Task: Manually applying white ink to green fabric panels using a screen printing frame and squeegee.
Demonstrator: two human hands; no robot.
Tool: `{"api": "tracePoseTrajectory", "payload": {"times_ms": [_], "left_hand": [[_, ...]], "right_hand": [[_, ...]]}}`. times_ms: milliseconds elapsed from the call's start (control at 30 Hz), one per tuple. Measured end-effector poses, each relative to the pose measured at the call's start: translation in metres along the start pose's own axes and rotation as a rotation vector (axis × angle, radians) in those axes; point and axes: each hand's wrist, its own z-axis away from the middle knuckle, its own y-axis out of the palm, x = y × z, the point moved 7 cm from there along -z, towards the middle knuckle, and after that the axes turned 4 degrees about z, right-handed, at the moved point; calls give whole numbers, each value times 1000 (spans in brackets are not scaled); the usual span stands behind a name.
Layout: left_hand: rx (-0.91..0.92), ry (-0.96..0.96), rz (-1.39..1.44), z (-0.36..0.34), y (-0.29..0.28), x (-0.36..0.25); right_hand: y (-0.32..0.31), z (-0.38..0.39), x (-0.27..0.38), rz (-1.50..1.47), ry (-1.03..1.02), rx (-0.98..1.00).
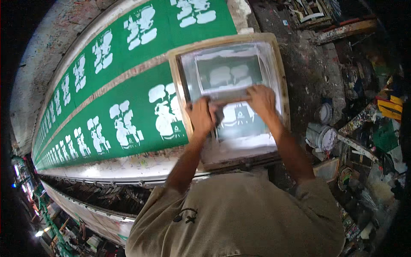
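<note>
A wooden-framed printing screen (pixel 280 70) lies on the near right end of a long table, over green fabric (pixel 166 32) with white printed figures. Across the mesh, inside the frame, runs a squeegee with a wooden bar (pixel 231 100). My left hand (pixel 202 115) is closed around its left end, close to the frame's left side. At the other end my right hand (pixel 262 100) grips the bar with bent fingers. White ink smears the mesh, thickest along the near side and right edge. Parts of a printed figure show through beyond and below the bar.
The fabric stretches away to the left in two long strips with a narrow bare strip (pixel 124 77) between them. A second long table (pixel 98 216) stands at lower left. On the right, a paint-smeared bucket (pixel 321 136), yellow cloth (pixel 389 108) and mixed scraps crowd the floor.
</note>
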Motion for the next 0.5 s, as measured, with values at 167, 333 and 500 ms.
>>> {"api": "tracePoseTrajectory", "payload": {"times_ms": [167,333,500], "left_hand": [[103,-23,56,181,-22,-55],[223,125,268,174,-41,-48],[-401,-355,-89,76,-59,46]], "right_hand": [[-25,181,47,-86,-44,132],[-27,204,51,-88,4,214],[-50,181,44,-177,-77,250]]}}
